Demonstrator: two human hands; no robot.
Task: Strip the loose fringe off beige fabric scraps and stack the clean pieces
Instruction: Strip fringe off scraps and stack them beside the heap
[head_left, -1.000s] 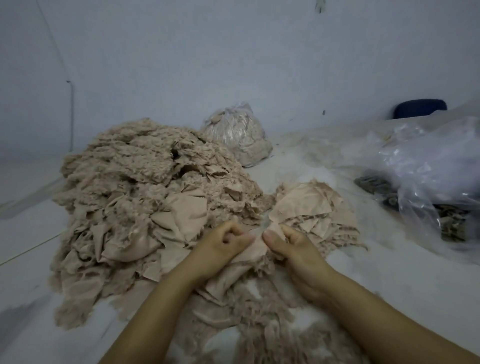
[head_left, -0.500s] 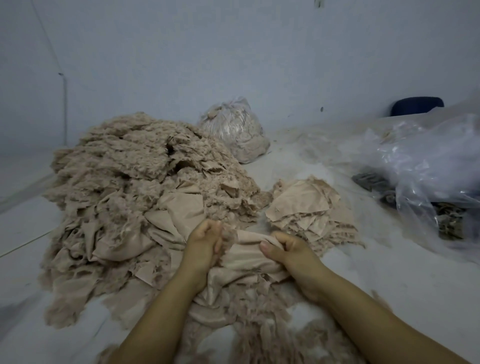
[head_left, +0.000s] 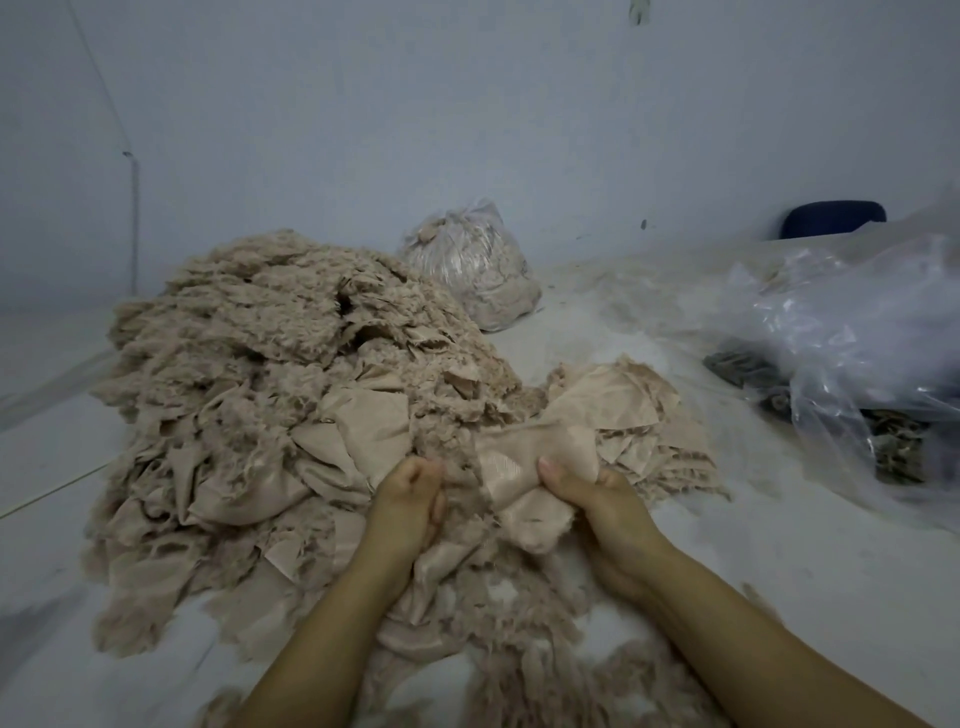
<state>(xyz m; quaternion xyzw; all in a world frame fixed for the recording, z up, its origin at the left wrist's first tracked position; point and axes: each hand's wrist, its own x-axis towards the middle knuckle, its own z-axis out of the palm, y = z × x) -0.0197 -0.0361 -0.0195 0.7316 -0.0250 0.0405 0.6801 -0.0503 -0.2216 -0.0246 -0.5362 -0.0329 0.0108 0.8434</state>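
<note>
Fabric scrap (head_left: 524, 480) sits low at centre frame, stretched between both hands, probably so its fuzzy edge can tear away. Right hand (head_left: 597, 506) pinches the scrap's right side, thumb on top; left hand (head_left: 410, 501) is fisted round its fringe (head_left: 457, 467). Just above at centre right lies the clean stack (head_left: 623, 410), within easy reach; the unsorted heap (head_left: 270, 384) fills the left.
</note>
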